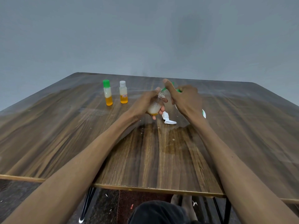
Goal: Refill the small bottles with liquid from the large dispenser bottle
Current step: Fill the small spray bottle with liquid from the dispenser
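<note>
The large dispenser bottle (204, 113) is mostly hidden behind the right hand (184, 97), fingers clamped on its green pump. An uncapped small bottle (155, 106) is gripped by the left hand (145, 102). Two capped bottles (107, 92) are seen near the table's (48, 126) far edge.

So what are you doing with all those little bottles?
A person is refilling small bottles at a wooden table. The left hand holds an uncapped small bottle, tilted, with foamy liquid and a bit of orange at the bottom. The right hand grips something green at the bottle's mouth; most of it is hidden. A white cap lies on the table just beside them. Two more small bottles stand capped further back, a green-capped bottle and a white-capped bottle.
</note>
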